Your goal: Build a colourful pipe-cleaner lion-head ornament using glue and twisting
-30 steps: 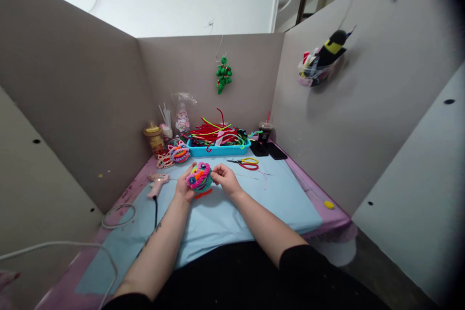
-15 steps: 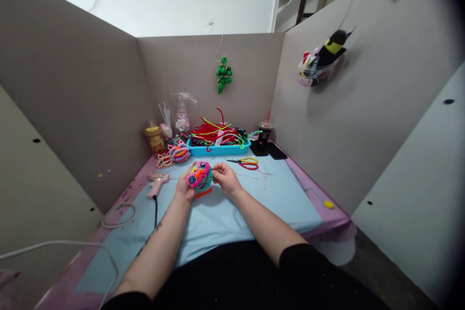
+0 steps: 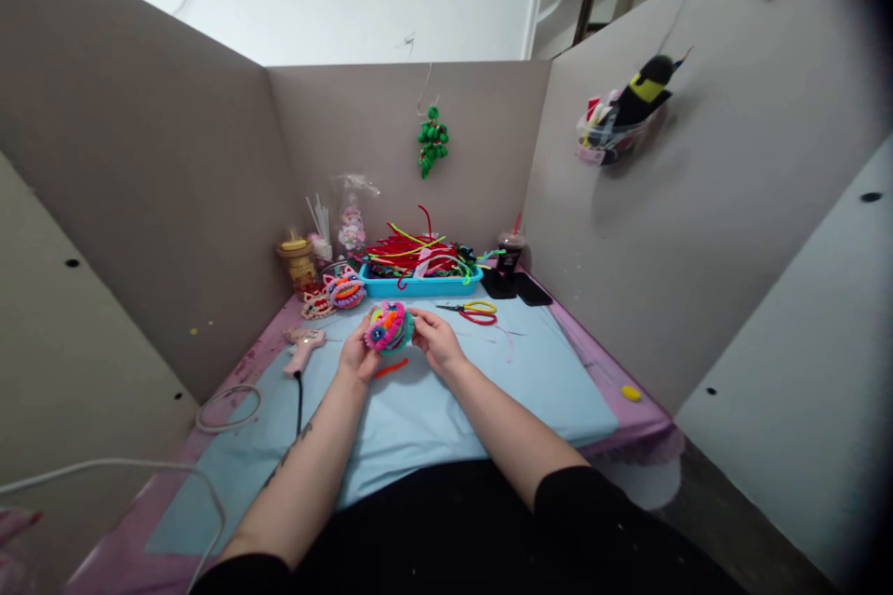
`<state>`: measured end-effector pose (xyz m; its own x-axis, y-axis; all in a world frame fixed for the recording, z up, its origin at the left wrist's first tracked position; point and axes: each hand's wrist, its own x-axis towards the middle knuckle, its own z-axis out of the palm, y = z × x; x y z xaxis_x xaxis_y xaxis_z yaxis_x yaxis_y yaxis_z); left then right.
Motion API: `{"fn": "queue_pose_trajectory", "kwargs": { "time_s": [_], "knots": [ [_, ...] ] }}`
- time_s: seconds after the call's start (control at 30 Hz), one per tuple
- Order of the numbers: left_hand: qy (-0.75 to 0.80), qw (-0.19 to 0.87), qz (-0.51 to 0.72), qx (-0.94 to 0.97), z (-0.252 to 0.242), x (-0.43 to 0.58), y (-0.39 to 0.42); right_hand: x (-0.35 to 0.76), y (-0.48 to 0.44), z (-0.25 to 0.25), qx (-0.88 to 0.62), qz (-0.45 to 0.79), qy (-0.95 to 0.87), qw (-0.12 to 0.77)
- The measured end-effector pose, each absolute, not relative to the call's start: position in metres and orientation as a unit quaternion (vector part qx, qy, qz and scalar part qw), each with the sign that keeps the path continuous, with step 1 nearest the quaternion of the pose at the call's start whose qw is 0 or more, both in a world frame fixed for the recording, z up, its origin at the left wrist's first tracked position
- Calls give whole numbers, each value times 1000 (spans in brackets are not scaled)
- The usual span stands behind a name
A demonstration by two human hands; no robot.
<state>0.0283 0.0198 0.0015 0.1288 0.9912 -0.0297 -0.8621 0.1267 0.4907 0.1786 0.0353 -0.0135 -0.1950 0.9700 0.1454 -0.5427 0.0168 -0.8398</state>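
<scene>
Both of my hands hold a round, many-coloured pipe-cleaner figure [image 3: 388, 327] just above the light blue mat [image 3: 488, 390]. My left hand [image 3: 358, 355] cups its left and lower side with curled fingers. On the figure's right edge, the fingers of my right hand [image 3: 433, 340] are pinched closed. An orange pipe-cleaner piece [image 3: 390, 368] lies on the mat right under the figure.
A blue tray [image 3: 420, 284] heaped with pipe cleaners stands at the back, scissors [image 3: 473, 310] in front of it. A pink glue gun [image 3: 301, 346] with its cord lies at the left, finished figures [image 3: 335, 293] behind it. Two phones [image 3: 516, 286] and a cup sit back right. Cardboard walls enclose the table.
The figure has risen slightly and turned, and my right hand has closed in against its right edge. The view has tilted a little.
</scene>
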Motion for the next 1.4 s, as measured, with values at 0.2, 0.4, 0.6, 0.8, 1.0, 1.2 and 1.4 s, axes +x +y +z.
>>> {"fn": "queue_pose_trajectory", "kwargs": {
  "time_s": [0.2, 0.4, 0.6, 0.8, 1.0, 1.2, 1.4],
  "knots": [
    [155, 654, 714, 199, 3, 31, 19, 176, 33, -15, -262, 713, -403, 510],
    [181, 669, 674, 254, 0, 31, 15, 174, 29, -10, -256, 695, -402, 538],
    [177, 673, 659, 285, 1, 33, 15, 175, 28, -7, -281, 674, -411, 545],
    [194, 643, 685, 281, 1, 34, 15, 173, 27, -9, -302, 620, -437, 577],
    [204, 626, 690, 301, 0, 34, 16, 174, 27, -8, -313, 626, -428, 571],
    [195, 654, 668, 298, -2, 33, 16, 175, 30, -10, -308, 658, -406, 555],
    [175, 667, 668, 279, -1, 31, 17, 175, 28, -8, -282, 674, -412, 545]
  ]
}}
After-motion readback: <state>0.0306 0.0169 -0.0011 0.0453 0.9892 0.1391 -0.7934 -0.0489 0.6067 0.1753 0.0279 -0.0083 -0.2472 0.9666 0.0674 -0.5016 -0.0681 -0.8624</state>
